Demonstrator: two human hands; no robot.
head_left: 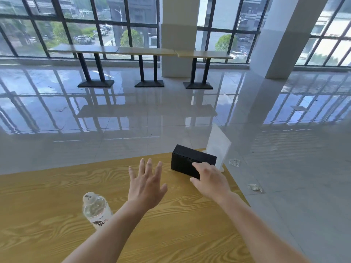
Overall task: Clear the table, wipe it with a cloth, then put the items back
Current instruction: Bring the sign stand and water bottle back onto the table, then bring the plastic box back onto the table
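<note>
A black rectangular box (187, 158) stands near the far right corner of the wooden table (57, 190). Behind it a clear acrylic sign holder (218, 145) stands upright at the table's edge. My right hand (210, 179) reaches over the box's near right end, with its fingertips on the top and thumb at the front face. My left hand (146, 185) hovers open above the table left of the box, its fingers spread, touching nothing. A clear plastic water bottle (96, 209) with a white cap stands near my left forearm.
The table's right edge runs close beside my right arm. Glossy tiled floor (133, 120) lies beyond, with bits of crumpled plastic (255, 186) on it to the right. A row of long tables (140, 51) stands at the windows, and a white pillar (281, 44) rises at the right.
</note>
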